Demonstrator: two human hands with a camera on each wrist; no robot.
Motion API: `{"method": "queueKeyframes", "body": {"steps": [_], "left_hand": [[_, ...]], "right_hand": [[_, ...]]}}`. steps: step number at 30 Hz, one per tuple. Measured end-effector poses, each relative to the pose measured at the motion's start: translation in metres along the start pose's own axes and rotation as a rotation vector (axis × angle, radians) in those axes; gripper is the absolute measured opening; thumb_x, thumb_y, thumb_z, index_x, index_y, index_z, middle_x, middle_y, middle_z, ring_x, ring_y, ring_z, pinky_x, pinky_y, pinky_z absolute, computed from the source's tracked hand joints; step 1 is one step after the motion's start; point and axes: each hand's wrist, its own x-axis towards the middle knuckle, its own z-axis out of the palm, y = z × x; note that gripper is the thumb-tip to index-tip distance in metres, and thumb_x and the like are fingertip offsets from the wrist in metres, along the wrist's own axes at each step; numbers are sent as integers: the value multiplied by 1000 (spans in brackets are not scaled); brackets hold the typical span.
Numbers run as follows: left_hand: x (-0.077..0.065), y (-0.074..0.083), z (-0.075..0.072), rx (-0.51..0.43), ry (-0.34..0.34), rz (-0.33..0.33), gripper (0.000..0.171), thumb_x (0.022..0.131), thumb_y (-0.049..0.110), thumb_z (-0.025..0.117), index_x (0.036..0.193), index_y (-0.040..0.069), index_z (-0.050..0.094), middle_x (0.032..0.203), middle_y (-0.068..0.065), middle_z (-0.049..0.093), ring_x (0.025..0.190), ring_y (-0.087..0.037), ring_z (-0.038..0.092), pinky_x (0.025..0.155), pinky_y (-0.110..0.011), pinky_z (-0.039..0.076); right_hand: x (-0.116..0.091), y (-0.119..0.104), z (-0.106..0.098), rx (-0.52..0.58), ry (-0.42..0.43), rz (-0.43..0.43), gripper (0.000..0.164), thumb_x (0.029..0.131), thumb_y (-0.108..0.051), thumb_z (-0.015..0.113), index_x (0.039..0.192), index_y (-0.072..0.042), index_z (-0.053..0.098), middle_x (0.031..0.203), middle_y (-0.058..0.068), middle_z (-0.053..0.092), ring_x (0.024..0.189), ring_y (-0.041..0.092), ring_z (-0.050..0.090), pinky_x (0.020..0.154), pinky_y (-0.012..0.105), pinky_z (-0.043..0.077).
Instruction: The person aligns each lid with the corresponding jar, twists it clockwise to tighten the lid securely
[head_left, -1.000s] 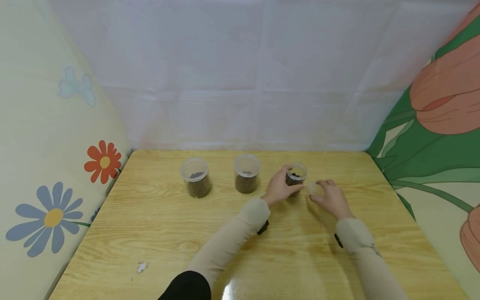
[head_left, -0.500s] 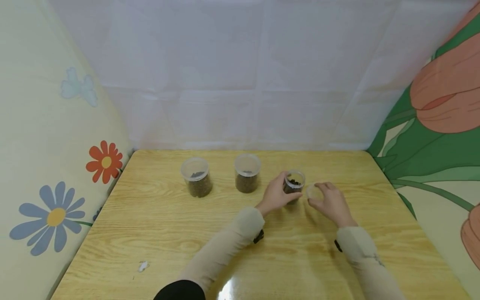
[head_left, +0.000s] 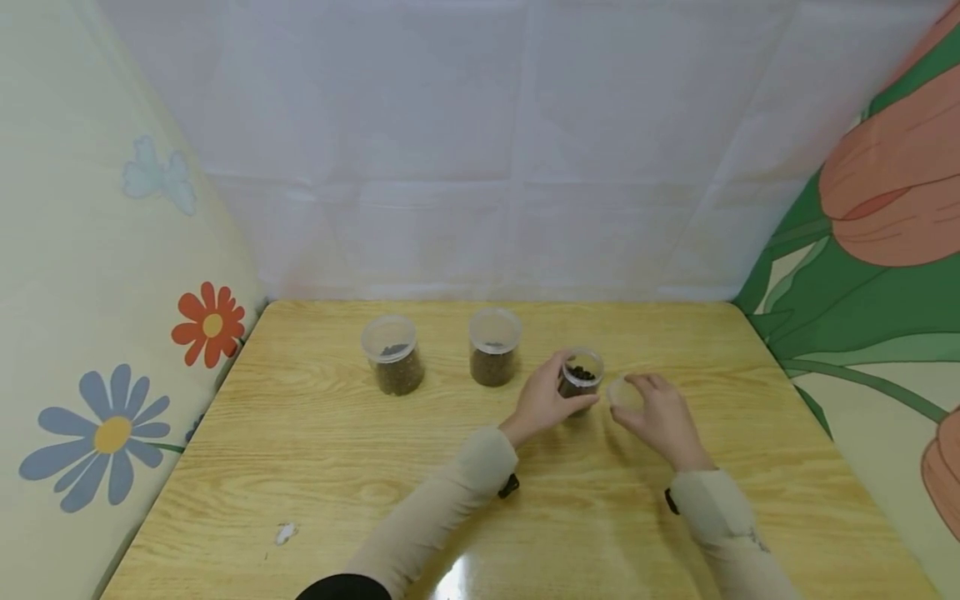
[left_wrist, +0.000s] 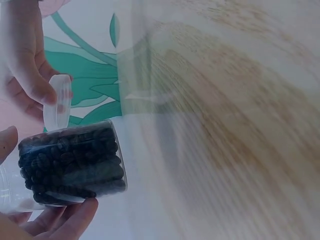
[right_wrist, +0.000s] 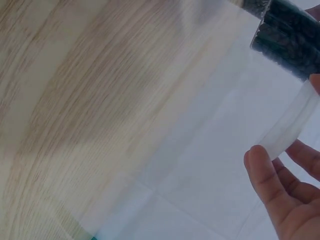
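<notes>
My left hand [head_left: 542, 398] grips a small clear jar [head_left: 579, 387], thumb at the near side and fingers round the far side. It has no lid on, and dark beans [left_wrist: 70, 162] fill its lower part in the left wrist view. Just to the right, my right hand [head_left: 666, 421] pinches a round translucent lid [right_wrist: 290, 125] by its edge, between thumb and fingers. The lid stands on its side, apart from the jar's rim, as the left wrist view also shows.
Two larger clear jars, a left one [head_left: 397, 367] and a middle one [head_left: 493, 362], stand left of my hands with dark contents and pale tops. The wooden table [head_left: 337, 467] meets a white sheet [head_left: 480, 208] at the back. A small white patch [head_left: 285, 533] marks its front left.
My left hand has brought the jar nearer to me and a little left. My right hand has followed slightly the same way, still pinching the lid.
</notes>
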Motion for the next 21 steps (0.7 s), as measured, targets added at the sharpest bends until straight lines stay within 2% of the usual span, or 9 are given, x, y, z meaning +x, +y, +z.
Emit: {"method": "queueKeyframes", "body": {"steps": [7,15,21], "left_hand": [[-9,5,-7,73,-18,-1,69,78,43,68,133,13,40,123,-4,52,110,-18,52,87,-32,46],[-17,11,-13,62,-5,26,67,77,40,71,131,11,43,122,-4,53,107,-18,53,84,-29,47],[-24,12,-16,69,0,31,66,77,39,71,130,13,43,120,-5,54,106,-16,52,84,-28,47]], "right_hand": [[-5,-10,-1,37,10,4,53,74,-18,72,116,9,54,107,27,53,95,43,53,79,55,45],[-12,-19,0,34,41,-14,52,73,-16,74,114,9,54,106,26,54,94,43,54,77,55,46],[-17,-23,2,40,60,-35,50,72,-14,75,112,9,56,106,27,55,95,42,54,78,54,46]]}}
